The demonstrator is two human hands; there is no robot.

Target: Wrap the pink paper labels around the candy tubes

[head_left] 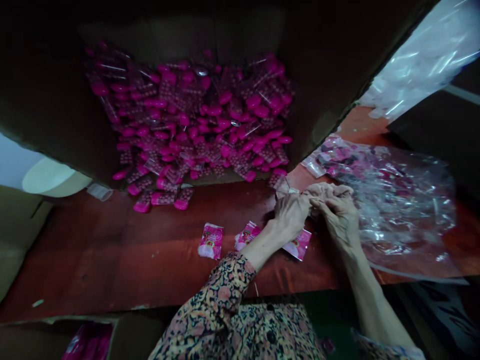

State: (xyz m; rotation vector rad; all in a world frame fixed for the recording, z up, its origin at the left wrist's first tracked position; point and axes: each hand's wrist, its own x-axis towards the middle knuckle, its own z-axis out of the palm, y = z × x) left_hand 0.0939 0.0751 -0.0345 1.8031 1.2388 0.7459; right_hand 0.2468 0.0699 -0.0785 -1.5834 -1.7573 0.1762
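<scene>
A crumpled beige cloth (327, 191) lies at the right of the table, between the box and the clear bag. My left hand (291, 214) has its fingers closed at the cloth's left end. On the cloth's near side, the bent fingers of my right hand (340, 217) grip it. Pink printed packets lie close by: one (298, 245) just below my left hand, some (248, 234) partly hidden by my left forearm, and another (211, 241) farther left.
A large tipped cardboard box (315, 95) holds many pink-capped bead containers (210, 120); several spill onto the red table (112, 250). A clear plastic bag (405, 210) covers the right side. A pale bowl (50, 177) and small clear cup (99, 191) stand left.
</scene>
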